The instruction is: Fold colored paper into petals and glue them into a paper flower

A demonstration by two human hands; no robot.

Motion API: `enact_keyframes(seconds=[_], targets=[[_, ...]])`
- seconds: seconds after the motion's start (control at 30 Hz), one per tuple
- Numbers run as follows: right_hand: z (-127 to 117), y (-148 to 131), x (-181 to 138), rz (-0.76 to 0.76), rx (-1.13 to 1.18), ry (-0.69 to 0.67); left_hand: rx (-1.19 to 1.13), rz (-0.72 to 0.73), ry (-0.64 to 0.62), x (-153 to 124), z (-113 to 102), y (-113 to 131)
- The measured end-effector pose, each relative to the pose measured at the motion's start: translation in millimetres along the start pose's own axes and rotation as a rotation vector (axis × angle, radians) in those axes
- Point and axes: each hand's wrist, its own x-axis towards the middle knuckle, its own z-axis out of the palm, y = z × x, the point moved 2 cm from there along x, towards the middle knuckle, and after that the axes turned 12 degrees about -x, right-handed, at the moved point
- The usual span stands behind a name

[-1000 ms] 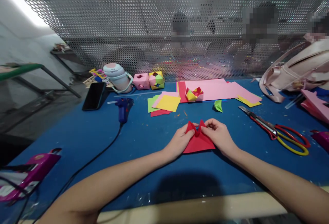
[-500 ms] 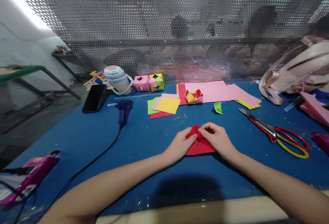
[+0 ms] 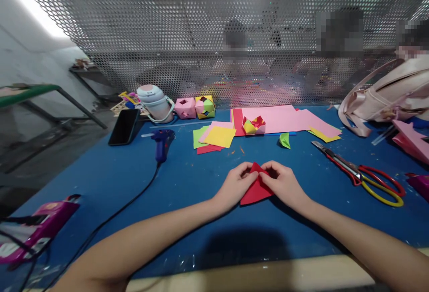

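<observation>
We see both hands meeting over a red folded paper (image 3: pixel 255 190) that lies flat on the blue table (image 3: pixel 187 180), near the front middle and just ahead of the forearms. Left hand (image 3: pixel 235 184) covers the paper's left edge, its grip closed, thumb and fingertips pinching the top point. Right hand (image 3: pixel 284 183) mirrors it on the right edge, grip also closed on that same top point, so the fingertips of both hands nearly touch there. The paper shows as a triangle-like shape, point away from us, with its lower left corner poking out below the left hand. Behind it, well apart: a stack of coloured paper squares (image 3: pixel 214 137), pink sheets (image 3: pixel 284 118), a small folded paper flower (image 3: pixel 254 125) on them, and a green folded piece (image 3: pixel 284 140). To the right lie a utility knife (image 3: pixel 330 153) and red-and-yellow scissors (image 3: pixel 378 182), touching. To the left are a blue glue gun (image 3: pixel 161 141) with its cord and a black phone (image 3: pixel 124 126). A perforated metal screen (image 3: pixel 187 37) stands at the back.
</observation>
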Motion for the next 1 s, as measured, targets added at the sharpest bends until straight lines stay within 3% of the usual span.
enact_keyframes(seconds=[0.2, 0.4, 0.67, 0.87, 1.0], targets=[[-1.1, 0.8, 1.6, 0.083, 0.060, -0.081, -0.085, -0.041, 0.092, 3.0, -4.4, 0.8], [1.3, 2.5, 2.4, 0.094, 0.053, -0.109, -0.107, -0.016, 0.044, 5.1, -7.3, 1.7], [-0.5, 1.7, 4.5, 0.082, 0.055, -0.116, -0.188, -0.010, 0.076, 7.0, -9.5, -1.2], [-2.1, 2.6, 5.5, 0.111, 0.085, -0.104, -0.334, -0.057, 0.064, 8.2, -9.4, -0.6], [-3.7, 4.2, 6.7, 0.115, 0.093, -0.067, -0.277, -0.108, 0.000, 7.5, -5.7, 4.6]])
